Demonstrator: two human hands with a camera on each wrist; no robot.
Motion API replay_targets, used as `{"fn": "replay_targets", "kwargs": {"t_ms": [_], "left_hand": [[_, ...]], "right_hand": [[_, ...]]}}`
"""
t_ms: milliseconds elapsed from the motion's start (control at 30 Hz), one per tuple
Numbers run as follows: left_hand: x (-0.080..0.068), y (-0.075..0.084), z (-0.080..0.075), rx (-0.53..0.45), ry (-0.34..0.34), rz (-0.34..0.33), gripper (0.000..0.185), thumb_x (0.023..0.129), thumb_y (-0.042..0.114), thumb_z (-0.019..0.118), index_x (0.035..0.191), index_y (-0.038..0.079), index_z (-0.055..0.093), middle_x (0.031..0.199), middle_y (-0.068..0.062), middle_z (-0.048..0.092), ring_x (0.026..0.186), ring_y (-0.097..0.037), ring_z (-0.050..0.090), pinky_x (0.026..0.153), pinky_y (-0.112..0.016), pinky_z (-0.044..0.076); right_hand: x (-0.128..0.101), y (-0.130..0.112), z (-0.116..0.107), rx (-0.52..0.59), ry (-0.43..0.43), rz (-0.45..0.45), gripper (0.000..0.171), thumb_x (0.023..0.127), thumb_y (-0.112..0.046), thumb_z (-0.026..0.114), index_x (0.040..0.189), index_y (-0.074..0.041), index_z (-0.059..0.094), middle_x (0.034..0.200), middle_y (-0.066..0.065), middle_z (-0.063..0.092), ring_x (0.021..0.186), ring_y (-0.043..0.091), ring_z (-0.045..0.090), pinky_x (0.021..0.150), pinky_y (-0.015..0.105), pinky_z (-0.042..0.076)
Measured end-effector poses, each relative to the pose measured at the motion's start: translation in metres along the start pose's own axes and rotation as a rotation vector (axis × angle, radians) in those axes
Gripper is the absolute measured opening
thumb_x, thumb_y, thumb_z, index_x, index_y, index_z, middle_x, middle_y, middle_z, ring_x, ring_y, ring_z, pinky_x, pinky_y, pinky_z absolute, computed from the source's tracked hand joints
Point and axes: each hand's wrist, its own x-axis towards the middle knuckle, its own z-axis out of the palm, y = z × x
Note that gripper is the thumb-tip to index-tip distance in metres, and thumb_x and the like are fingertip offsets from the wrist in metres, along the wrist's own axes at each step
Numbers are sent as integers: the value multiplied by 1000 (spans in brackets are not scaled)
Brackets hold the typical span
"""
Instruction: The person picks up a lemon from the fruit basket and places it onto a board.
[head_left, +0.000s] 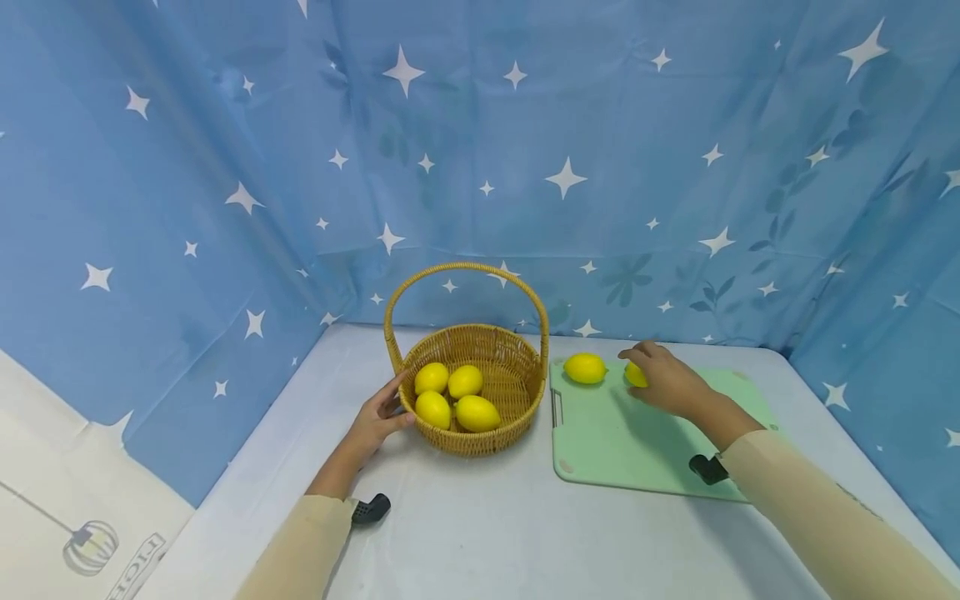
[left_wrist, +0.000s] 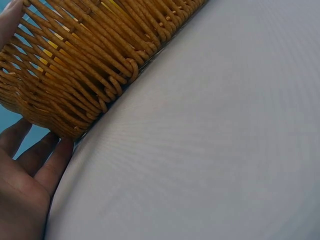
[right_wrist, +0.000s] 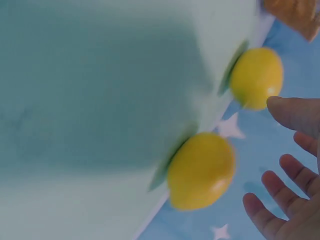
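Observation:
A wicker basket (head_left: pixel 517 367) with a hoop handle stands mid-table and holds several yellow lemons (head_left: pixel 465 382). My left hand (head_left: pixel 382 414) rests against its left wall, fingers fairly straight; the left wrist view shows those fingers (left_wrist: pixel 30 160) along the woven wall (left_wrist: pixel 90 60). Two more lemons lie at the far edge of a pale green cutting board (head_left: pixel 622 442). My right hand (head_left: pixel 663 382) hovers over the right lemon (head_left: pixel 634 376). In the right wrist view the fingers (right_wrist: pixel 280 185) are spread beside that lemon (right_wrist: pixel 201 170), apart from it. The other lemon (head_left: pixel 585 367) (right_wrist: pixel 256 77) lies to its left.
The white table (head_left: pixel 487 525) is walled by a blue star-patterned curtain (head_left: pixel 525 167) on the back and sides. The board sits right of the basket, almost touching it. Black wrist mounts (head_left: pixel 371 508) (head_left: pixel 707 468) show on both sleeves.

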Motion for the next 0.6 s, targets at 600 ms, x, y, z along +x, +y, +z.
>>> {"fn": "replay_targets", "kwargs": {"t_ms": [600], "left_hand": [[6, -25, -4, -11, 18, 29, 79, 90, 18, 73, 155, 23, 28, 160, -4, 19, 140, -36, 29, 109, -55, 27]], "right_hand": [[12, -96, 16, 60, 35, -241, 49, 88, -20, 74, 132, -8, 56, 126, 7, 56, 107, 24, 59, 88, 42, 52]]}}
